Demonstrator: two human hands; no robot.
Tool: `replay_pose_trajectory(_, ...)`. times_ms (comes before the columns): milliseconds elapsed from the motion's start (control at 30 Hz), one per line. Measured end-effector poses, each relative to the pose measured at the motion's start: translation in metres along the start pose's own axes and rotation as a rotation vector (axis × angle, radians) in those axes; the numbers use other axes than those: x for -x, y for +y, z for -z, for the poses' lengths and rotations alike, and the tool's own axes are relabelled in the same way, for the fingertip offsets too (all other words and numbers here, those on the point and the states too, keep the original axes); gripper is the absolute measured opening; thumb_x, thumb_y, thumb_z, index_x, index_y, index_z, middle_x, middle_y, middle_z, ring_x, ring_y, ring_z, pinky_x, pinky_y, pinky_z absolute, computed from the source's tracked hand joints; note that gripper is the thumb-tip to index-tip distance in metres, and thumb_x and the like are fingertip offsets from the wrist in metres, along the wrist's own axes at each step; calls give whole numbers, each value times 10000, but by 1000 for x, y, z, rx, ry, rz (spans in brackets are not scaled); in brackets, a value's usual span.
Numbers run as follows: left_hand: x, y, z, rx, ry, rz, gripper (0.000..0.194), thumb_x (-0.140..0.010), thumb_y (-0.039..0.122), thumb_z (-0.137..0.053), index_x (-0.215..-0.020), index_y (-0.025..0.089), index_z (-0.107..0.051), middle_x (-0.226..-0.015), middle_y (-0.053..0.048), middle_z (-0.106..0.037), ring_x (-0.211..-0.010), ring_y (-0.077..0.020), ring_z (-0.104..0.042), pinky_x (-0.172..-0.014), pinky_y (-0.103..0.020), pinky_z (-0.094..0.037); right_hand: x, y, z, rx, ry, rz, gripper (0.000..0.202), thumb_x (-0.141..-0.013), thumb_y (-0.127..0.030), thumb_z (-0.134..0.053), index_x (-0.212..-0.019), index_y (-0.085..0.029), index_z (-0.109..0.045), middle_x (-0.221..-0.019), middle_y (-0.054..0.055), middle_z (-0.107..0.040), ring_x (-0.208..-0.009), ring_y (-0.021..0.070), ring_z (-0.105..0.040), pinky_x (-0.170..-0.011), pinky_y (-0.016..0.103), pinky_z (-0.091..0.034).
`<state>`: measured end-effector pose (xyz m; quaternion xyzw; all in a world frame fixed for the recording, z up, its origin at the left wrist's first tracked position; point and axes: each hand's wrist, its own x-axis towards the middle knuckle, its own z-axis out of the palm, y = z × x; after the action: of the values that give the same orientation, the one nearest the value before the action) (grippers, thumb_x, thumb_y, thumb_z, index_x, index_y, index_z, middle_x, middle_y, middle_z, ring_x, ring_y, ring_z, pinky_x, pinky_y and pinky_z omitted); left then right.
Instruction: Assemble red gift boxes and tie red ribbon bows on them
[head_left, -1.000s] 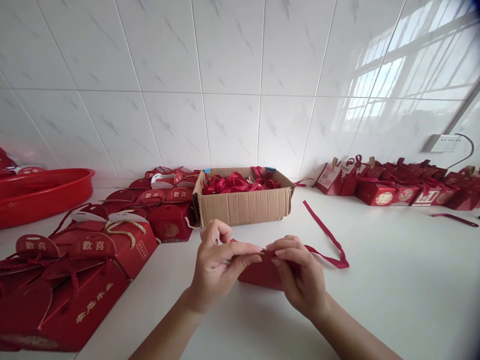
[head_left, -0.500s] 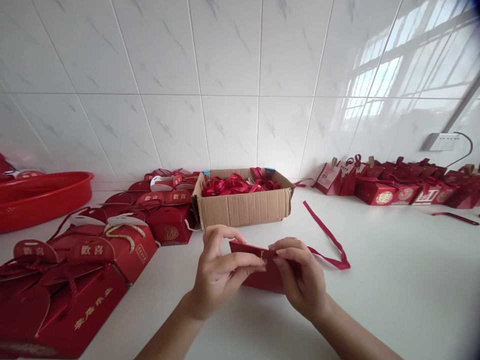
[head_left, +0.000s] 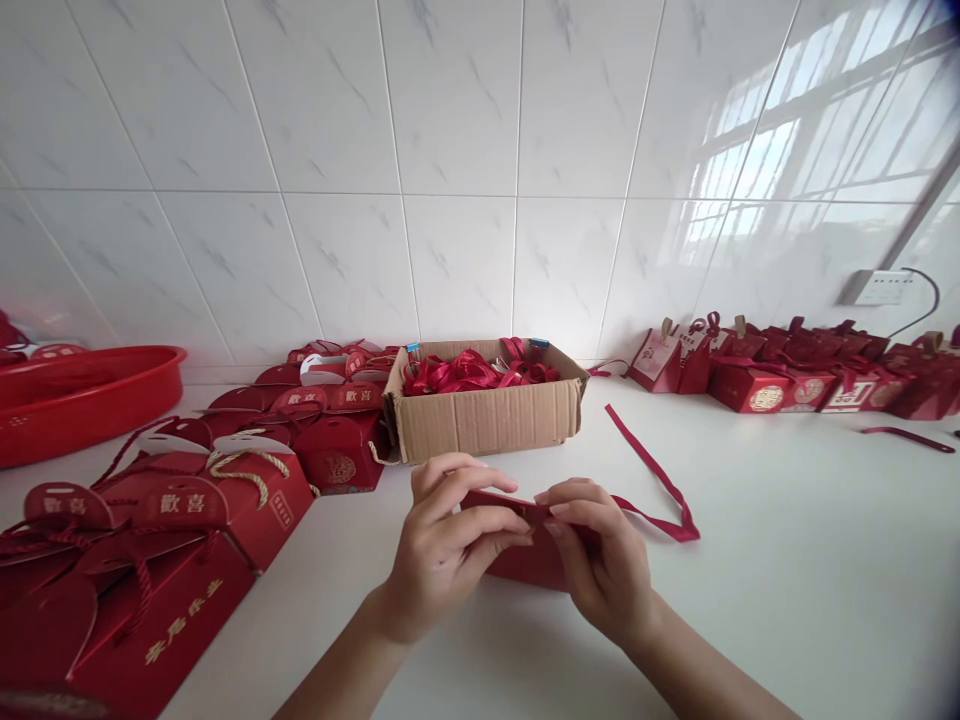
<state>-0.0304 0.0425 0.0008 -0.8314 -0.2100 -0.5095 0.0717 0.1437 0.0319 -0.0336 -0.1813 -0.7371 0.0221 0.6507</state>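
Note:
Between my hands is a small dark red gift box, partly covered by my fingers, so its full shape is hidden. My left hand is closed in a pinch at the box's upper edge, thumb and index finger together, the other fingers arched above. Whatever the pinch holds is too small to make out. On the right side of the box, my right hand grips the top edge between thumb and fingers. A dark red ribbon runs out from behind my right hand and lies bent on the white table.
An open cardboard box full of red ribbons stands behind my hands. Red gift boxes with cords crowd the left, near a red plastic basin. Smaller red boxes line the tiled wall at right, with a dark strip before them.
My left hand's upper fingers have shifted slightly right over the box edge. The gold mark seen between the fingertips is now mostly covered. My right hand stays nearly where it was.

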Motion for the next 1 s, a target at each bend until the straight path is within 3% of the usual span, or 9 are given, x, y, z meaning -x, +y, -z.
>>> replay_pose_trajectory(233,-1,2,1,0,-7,26,83,-792,150,-670,-778,233,-666,-995,-21,-689,-976,-202,-487,-841,-345,-433,1,0,0,-11,-4,5,436,-795,104,-442,-1098,-205,-490,-940,62,-593,-851,169,-573,-683,334,-501)
replay_pose_trajectory(500,0,2,0,124,31,69,154,-772,122,-689,-828,242,-611,-834,14,-699,-829,-163,-599,-782,-328,-438,3,1,-1,-66,-29,23,451,-784,98,-446,-1106,-217,-484,-937,62,-604,-818,174,-570,-681,354,-485)
replay_pose_trajectory(633,4,5,-5,371,93,330,253,-719,115,-736,-845,225,-545,-777,21,-652,-726,-128,-618,-683,-261,-479,2,-3,0,-121,-29,-50,407,-809,39,-459,-1129,-211,-482,-903,62,-595,-815,174,-572,-681,343,-502)
replay_pose_trajectory(800,0,7,-6,691,-34,713,215,-671,181,-775,-652,172,-561,-687,27,-584,-640,-88,-567,-593,-195,-458,-2,-8,2,-116,-6,-130,204,-798,-118,-644,-954,-202,-544,-800,36,-578,-714,153,-574,-603,280,-505)
replay_pose_trajectory(1000,-3,7,-4,1002,-98,983,324,-599,199,-821,-551,136,-507,-693,41,-527,-561,-53,-514,-521,-183,-400,-10,-8,4,-88,-17,-97,142,-795,-206,-687,-902,-207,-595,-739,31,-612,-651,153,-593,-565,276,-523)
